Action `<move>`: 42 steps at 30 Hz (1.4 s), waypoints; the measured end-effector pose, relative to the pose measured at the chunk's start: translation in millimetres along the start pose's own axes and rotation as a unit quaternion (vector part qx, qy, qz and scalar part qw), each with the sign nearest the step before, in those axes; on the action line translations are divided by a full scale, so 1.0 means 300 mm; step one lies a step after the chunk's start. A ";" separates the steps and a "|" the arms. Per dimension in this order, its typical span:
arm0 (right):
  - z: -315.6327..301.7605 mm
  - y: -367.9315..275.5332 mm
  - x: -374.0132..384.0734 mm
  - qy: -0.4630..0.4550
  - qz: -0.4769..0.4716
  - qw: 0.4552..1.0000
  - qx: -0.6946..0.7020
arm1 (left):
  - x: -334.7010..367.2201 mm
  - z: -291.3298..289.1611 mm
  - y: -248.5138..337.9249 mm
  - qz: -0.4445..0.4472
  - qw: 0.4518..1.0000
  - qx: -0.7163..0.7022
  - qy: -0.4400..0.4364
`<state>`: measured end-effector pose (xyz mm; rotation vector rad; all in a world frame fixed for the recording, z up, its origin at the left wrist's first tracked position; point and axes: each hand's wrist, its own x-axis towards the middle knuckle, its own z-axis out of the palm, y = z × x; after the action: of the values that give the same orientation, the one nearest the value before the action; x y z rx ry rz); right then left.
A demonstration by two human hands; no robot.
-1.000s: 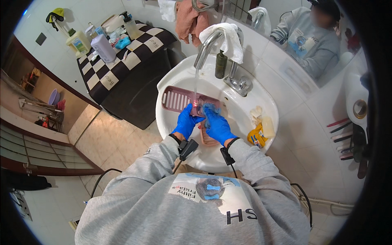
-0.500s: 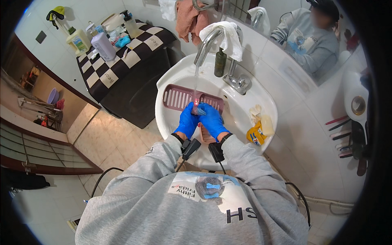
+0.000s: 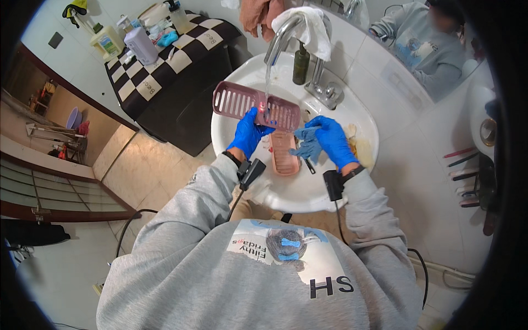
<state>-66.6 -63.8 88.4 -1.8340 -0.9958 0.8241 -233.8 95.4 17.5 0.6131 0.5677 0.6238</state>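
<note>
My left hand (image 3: 248,135), in a blue glove, is closed on the near edge of a mauve slotted two-part basket (image 3: 228,100) at the left of the sink. Water from the curved tap (image 3: 286,27) runs onto the basket's middle. To the right, my right hand (image 3: 334,144), gloved in blue too, grips a crumpled light-blue cloth (image 3: 309,149). A smaller pink slotted tray (image 3: 284,157) lies in the basin between my hands. Partly under the cloth is a thin black piece (image 3: 311,168) whose kind I cannot make out.
The white sink (image 3: 231,179) surrounds both hands. A dark green bottle (image 3: 301,65) stands by the tap, whose neck is draped with a white cloth (image 3: 316,33). A yellow packet (image 3: 362,148) lies on the right rim. Left stands a checker-topped cabinet (image 3: 176,93) with several bottles.
My hands have come apart from under the water. The right has moved right with the blue cloth; the left now holds the mauve basket, which looks raised and tilted. The pink tray shows more.
</note>
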 end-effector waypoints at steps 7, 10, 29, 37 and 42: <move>-0.027 0.128 -0.173 -0.066 0.026 0.983 -0.170 | 0.019 -0.054 -0.009 -0.018 1.000 0.010 -0.002; -0.006 0.202 -0.217 -0.171 0.029 0.898 -0.405 | 0.038 -0.076 -0.003 -0.047 0.999 0.011 0.007; 0.247 0.166 -0.105 -0.251 0.096 0.755 -0.598 | 0.095 -0.189 0.130 -0.109 0.992 0.020 -0.053; 0.440 0.094 -0.201 -0.191 0.010 0.950 -0.248 | 0.100 -0.171 0.142 -0.148 0.986 -0.020 -0.075; 0.275 0.019 -0.183 0.038 0.100 0.986 -0.129 | 0.067 -0.139 0.125 -0.165 0.980 -0.040 -0.107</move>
<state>-159.2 -82.6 57.6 -2.1990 -0.9150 0.7635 -260.4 147.8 8.3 0.4889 0.4267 0.2624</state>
